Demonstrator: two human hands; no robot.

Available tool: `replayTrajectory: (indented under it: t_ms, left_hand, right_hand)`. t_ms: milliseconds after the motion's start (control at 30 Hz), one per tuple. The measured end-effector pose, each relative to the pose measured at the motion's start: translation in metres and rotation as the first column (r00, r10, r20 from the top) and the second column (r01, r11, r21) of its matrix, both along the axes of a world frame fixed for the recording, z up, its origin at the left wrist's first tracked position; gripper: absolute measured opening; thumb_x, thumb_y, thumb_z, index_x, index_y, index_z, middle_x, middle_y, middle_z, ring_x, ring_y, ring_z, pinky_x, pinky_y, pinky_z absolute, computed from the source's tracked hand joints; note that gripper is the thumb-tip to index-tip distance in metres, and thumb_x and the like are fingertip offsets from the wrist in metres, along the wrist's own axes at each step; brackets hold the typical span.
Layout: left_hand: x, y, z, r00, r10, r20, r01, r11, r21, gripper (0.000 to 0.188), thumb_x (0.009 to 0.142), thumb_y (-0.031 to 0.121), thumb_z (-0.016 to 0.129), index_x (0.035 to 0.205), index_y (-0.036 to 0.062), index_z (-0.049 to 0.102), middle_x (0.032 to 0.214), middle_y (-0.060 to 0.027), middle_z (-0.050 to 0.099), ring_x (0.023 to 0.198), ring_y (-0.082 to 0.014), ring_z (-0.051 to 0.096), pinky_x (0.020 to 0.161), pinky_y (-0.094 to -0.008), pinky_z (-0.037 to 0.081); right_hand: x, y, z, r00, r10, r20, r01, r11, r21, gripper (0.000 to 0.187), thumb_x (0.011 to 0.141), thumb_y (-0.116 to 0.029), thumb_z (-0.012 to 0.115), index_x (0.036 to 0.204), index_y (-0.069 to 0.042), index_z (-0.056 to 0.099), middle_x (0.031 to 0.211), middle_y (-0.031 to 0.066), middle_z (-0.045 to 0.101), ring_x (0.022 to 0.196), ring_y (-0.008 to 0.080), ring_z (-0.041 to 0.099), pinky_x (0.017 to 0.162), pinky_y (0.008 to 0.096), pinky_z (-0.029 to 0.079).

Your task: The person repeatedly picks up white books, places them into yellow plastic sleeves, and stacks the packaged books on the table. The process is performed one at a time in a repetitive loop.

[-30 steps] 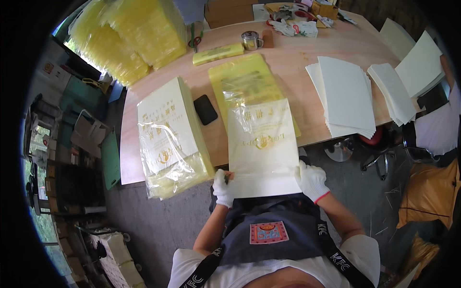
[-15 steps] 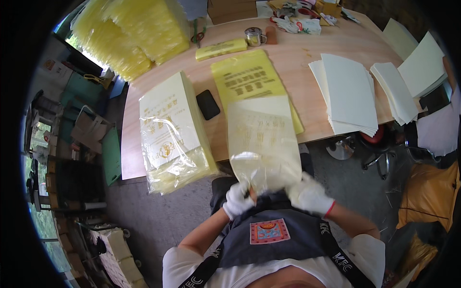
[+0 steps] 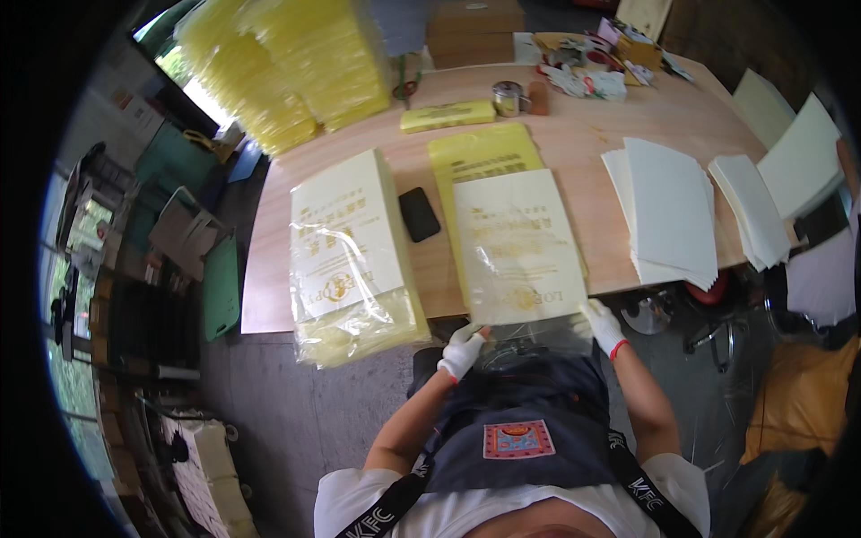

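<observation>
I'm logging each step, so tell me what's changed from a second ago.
The white sheet, whose near end stuck out of the see-through bag, has slid away from the person, deeper inside; loose film now shows below it. The left hand and right hand now hold the bag's near corners. The phone and wrapped stack stayed put.

Head cam, left of a pair, looks down from near, L hand (image 3: 462, 352) & R hand (image 3: 604, 329) below mid, table (image 3: 569, 143) past them, wide round view w/ dark rim
</observation>
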State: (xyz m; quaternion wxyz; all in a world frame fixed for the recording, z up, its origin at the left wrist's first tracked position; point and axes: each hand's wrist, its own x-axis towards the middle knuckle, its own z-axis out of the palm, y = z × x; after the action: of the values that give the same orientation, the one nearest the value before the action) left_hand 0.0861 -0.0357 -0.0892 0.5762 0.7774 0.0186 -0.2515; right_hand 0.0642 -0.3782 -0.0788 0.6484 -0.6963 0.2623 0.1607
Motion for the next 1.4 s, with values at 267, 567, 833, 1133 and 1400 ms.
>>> replayTrajectory:
  t_ms: [267,567,833,1133,1400]
  left_hand:
    - [0.013,0.087,0.192,0.493,0.098,0.865,-0.288,0.956,0.056,0.016,0.098,0.014,0.051,0.096,0.0036,0.063,0.075,-0.0038,0.062,0.062,-0.0100,0.056,0.054,-0.0235,0.041]
    - [0.031,0.276,0.103,0.701,0.644,0.308,-0.709,0.679,0.193,0.023,0.097,0.030,0.055,0.096,0.0072,0.060,0.072,-0.0006,0.058,0.056,-0.0083,0.052,0.051,-0.0226,0.043]
    - [-0.025,0.202,-0.040,0.742,0.656,-0.139,-0.664,0.691,-0.284,0.025,0.098,0.031,0.054,0.099,0.0068,0.060,0.073,-0.0043,0.061,0.053,-0.0144,0.054,0.048,-0.0282,0.045]
    - [0.082,-0.085,0.049,0.668,-0.375,0.643,-0.022,0.854,0.520,0.019,0.085,0.026,0.066,0.098,0.0120,0.064,0.095,-0.0111,0.065,0.090,-0.0324,0.060,0.077,-0.0402,0.050]
    - [0.138,-0.115,0.032,0.700,-0.578,0.419,0.194,0.719,0.668,0.019,0.084,0.027,0.062,0.094,0.0121,0.069,0.100,-0.0121,0.065,0.098,-0.0327,0.060,0.083,-0.0414,0.048]
  right_hand:
    - [0.072,0.164,0.033,0.964,0.214,0.159,-0.262,0.650,0.713,0.032,0.096,-0.019,0.058,0.121,-0.001,0.058,0.100,0.0065,0.068,0.087,0.0148,0.065,0.077,0.0283,0.053]
    - [0.135,0.300,0.110,0.861,0.433,0.267,-0.461,0.886,0.052,0.035,0.090,-0.039,0.062,0.090,-0.004,0.065,0.069,0.0069,0.067,0.051,0.0154,0.062,0.051,0.0289,0.049]
    - [0.034,0.234,0.064,0.531,0.842,0.098,-0.845,0.535,-0.022,0.031,0.090,-0.035,0.056,0.092,-0.006,0.068,0.072,0.0078,0.070,0.053,0.0139,0.061,0.056,0.0306,0.050]
    - [-0.013,0.124,0.045,0.804,0.593,-0.042,-0.592,0.794,-0.140,0.028,0.092,-0.032,0.054,0.098,-0.008,0.068,0.076,0.0045,0.070,0.062,0.0134,0.064,0.061,0.0288,0.051]
    - [-0.037,0.104,0.032,0.932,0.362,0.034,-0.363,0.927,0.094,0.024,0.094,-0.029,0.056,0.097,-0.007,0.066,0.075,0.0048,0.068,0.060,0.0115,0.062,0.058,0.0253,0.050]
